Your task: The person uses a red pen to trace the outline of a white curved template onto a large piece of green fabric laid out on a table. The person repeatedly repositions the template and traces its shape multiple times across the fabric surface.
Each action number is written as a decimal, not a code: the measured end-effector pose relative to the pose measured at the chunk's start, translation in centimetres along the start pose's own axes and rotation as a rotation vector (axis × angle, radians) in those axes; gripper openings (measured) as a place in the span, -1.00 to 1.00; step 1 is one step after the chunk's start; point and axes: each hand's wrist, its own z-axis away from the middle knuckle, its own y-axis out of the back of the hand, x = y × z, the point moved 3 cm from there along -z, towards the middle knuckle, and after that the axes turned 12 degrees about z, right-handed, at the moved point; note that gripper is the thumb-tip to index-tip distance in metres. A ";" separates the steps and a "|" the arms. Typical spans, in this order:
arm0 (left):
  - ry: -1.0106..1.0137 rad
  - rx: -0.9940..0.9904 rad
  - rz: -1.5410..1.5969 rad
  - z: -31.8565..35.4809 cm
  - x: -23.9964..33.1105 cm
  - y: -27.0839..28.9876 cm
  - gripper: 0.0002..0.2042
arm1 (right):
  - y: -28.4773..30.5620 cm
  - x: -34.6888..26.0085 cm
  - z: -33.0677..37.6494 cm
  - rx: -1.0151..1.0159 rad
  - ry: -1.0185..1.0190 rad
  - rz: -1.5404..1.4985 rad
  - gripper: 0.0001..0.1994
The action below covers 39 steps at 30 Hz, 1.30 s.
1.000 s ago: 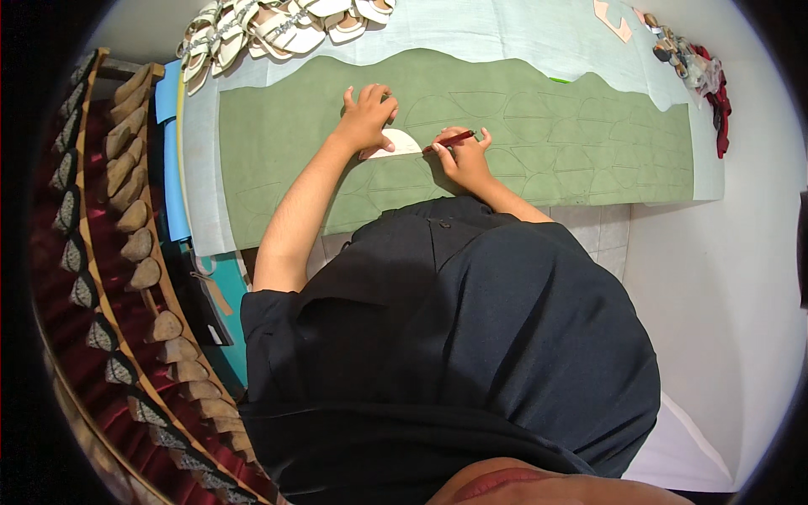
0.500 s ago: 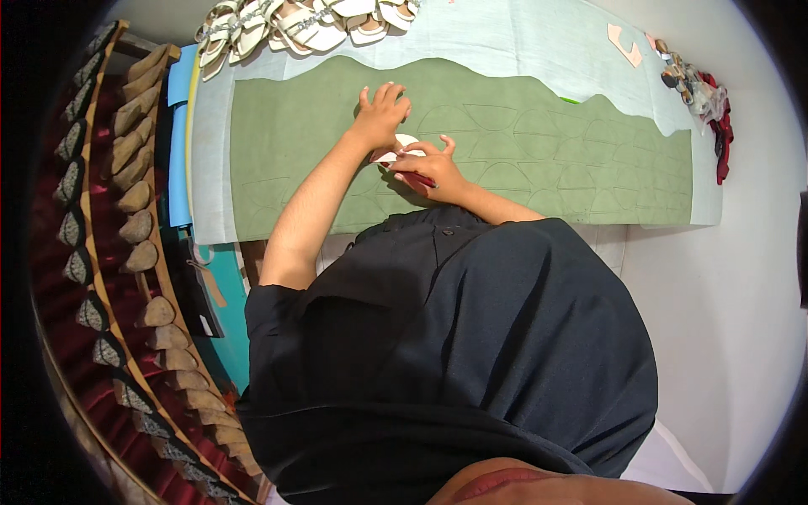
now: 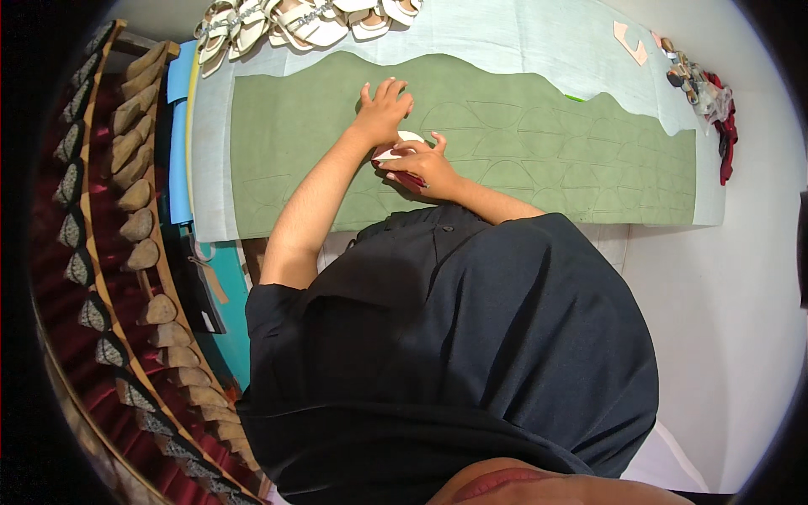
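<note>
A wide sheet of olive-green material lies across the table, with curved and straight outlines drawn over its right part. Near its middle, a small white template rests on the sheet, partly hidden by both hands. My left hand is open, fingers spread over the green sheet, and its thumb side bears on the template. Just to the right, my right hand is closed around a dark red pen. The pen's tip end is by the template's near left edge.
White strappy sandals stand in a group at the table's far left. A pale cut-out piece and small items in clear plastic lie far right. Racks of shoe uppers and wooden-looking shoe forms run along my left.
My right hand has shifted slightly left with the pen, along the template's near edge. My left hand stays in place on the template, fingers still spread.
</note>
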 end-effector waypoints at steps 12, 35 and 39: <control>0.060 -0.061 0.014 0.4 0.5 0.7 -0.31 | 1.5 0.8 1.0 0.173 -0.060 0.172 -0.91; 0.065 -0.188 0.013 0.2 2.1 1.7 -0.40 | 2.2 4.5 6.5 0.290 -0.362 0.250 -0.92; 0.046 -0.194 0.002 0.2 2.3 1.8 -0.43 | 2.1 4.6 6.6 0.306 -0.381 0.245 -0.91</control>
